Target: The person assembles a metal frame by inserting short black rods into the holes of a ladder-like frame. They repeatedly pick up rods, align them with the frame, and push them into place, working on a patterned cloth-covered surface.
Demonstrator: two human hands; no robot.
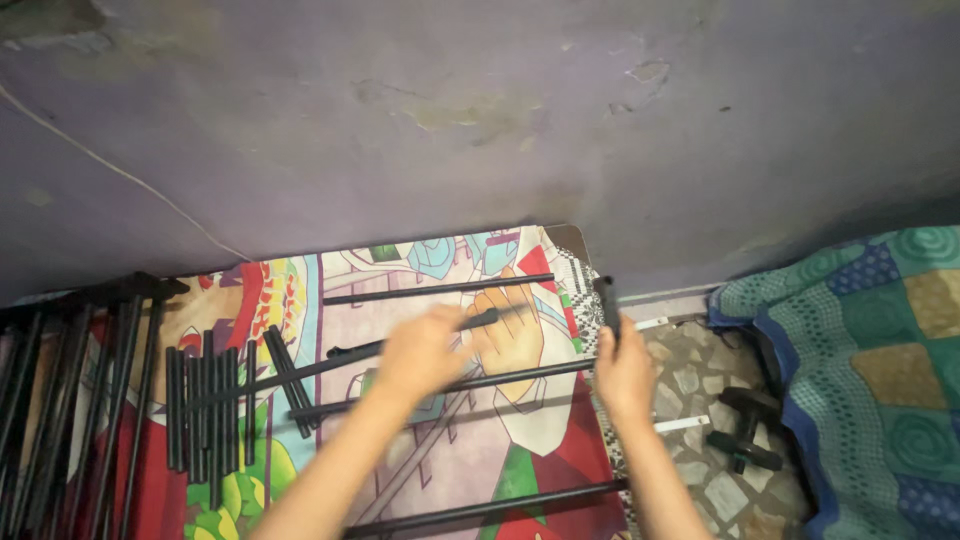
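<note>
At the far left, a bundle of long black metal rods (60,400) is lying on the floor, with a group of short black tubes (205,410) lying side by side just right of it on the colourful printed cartoon cloth (440,470). The left hand (420,352) is closing over a long thin black rod (330,362), whose long axis is running left to right, rising slightly toward the right; motion blur is hiding how tightly the fingers are wrapping it. Three more long black rods are lying roughly parallel across the cloth: one beyond the hands (440,289), one just below them (520,376), one nearest the camera (490,508). The right hand (625,372) is gripping the lower end of a short black upright post (608,305), which is standing near-vertical just right of the held rod's right end, so the left hand is the nearer one to the rod. Further right, a black T-shaped connector (745,430) is lying on the stone-patterned floor (700,370) beside a green patchwork blanket (880,350).
</note>
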